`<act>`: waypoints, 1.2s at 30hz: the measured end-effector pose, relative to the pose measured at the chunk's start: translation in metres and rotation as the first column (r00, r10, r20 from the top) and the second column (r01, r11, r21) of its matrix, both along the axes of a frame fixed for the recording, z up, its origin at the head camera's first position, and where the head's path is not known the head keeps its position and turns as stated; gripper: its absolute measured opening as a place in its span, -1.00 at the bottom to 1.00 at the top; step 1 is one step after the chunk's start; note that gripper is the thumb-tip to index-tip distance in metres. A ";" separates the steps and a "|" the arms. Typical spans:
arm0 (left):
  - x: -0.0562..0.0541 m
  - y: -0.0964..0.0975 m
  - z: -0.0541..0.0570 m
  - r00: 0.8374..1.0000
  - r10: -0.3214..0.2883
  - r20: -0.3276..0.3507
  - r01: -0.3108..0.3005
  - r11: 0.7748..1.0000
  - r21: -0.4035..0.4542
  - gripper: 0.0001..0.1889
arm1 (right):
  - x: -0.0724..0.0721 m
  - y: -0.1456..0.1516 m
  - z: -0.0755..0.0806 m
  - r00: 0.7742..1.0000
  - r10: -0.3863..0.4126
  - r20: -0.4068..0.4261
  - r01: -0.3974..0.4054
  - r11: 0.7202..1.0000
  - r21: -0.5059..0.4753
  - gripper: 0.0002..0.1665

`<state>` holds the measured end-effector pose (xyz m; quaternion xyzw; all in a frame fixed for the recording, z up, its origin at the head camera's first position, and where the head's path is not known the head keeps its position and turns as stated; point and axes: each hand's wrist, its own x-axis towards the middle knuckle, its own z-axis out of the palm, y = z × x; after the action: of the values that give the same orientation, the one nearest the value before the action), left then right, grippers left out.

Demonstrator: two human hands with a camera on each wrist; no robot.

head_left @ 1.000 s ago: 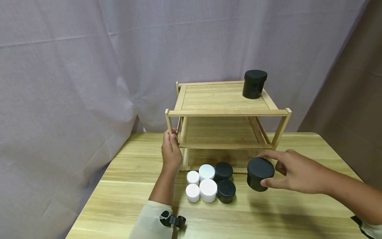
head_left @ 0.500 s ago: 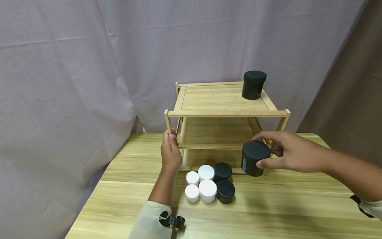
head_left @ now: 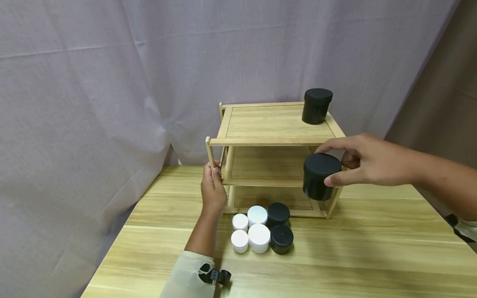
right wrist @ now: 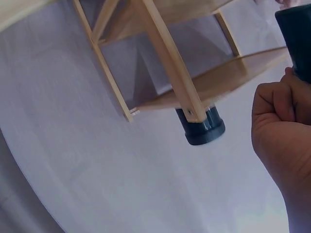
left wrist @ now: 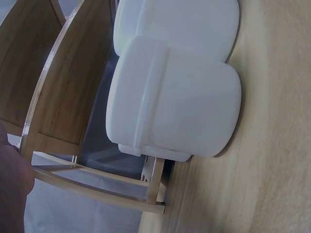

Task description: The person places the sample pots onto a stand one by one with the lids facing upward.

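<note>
My right hand (head_left: 372,161) grips a large black lidded jar (head_left: 318,180) between thumb and fingers, raised in front of the right side of the wooden shelf rack (head_left: 279,141). In the right wrist view the same black jar (right wrist: 299,41) shows at the edge, above the curled fingers. My left hand (head_left: 213,188) holds the rack's front left upright. Another large black jar (head_left: 316,106) stands on the top board at the back right.
In front of the rack stand several lidded jars in two rows: small white jars (head_left: 240,240), larger white jars (head_left: 259,237) and black jars (head_left: 281,238). They stand on a wooden table (head_left: 156,231). A grey curtain (head_left: 179,62) hangs behind the rack.
My right hand has lifted the large black jar from low by the table up to a height between the middle and top boards. The left hand stays on the upright.
</note>
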<state>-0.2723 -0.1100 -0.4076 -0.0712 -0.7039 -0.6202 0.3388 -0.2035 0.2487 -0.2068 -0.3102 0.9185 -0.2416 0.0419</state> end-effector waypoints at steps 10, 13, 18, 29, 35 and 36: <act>0.000 -0.001 0.000 1.000 -0.004 -0.001 0.004 1.000 0.000 -0.74 | -0.010 -0.006 0.031 0.999 -0.021 -0.032 0.022 1.000 0.015 -0.24; 0.000 0.000 -0.001 1.000 0.002 -0.002 -0.002 1.000 -0.002 -0.75 | -0.015 -0.007 0.039 0.999 -0.034 -0.023 0.034 0.999 -0.004 -0.25; 0.000 0.000 -0.001 1.000 0.003 -0.007 -0.003 1.000 0.000 -0.74 | -0.028 -0.004 0.052 1.000 -0.024 0.013 0.024 1.000 -0.015 -0.26; -0.002 0.003 0.000 1.000 -0.009 -0.010 0.009 1.000 0.015 -0.73 | -0.048 -0.002 0.078 0.983 -0.183 0.021 0.183 0.983 -0.017 -0.21; -0.002 0.004 0.000 1.000 -0.013 -0.003 0.013 1.000 0.014 -0.73 | -0.056 -0.005 0.085 0.975 -0.221 0.016 0.221 0.975 -0.010 -0.18; -0.002 0.004 0.000 1.000 -0.011 -0.005 0.011 1.000 0.012 -0.73 | -0.057 -0.005 0.086 0.974 -0.223 0.021 0.224 0.975 -0.010 -0.18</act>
<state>-0.2743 -0.1058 -0.4076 -0.0745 -0.6990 -0.6261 0.3374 -0.2609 0.2436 -0.1210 -0.2028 0.9456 -0.2535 0.0216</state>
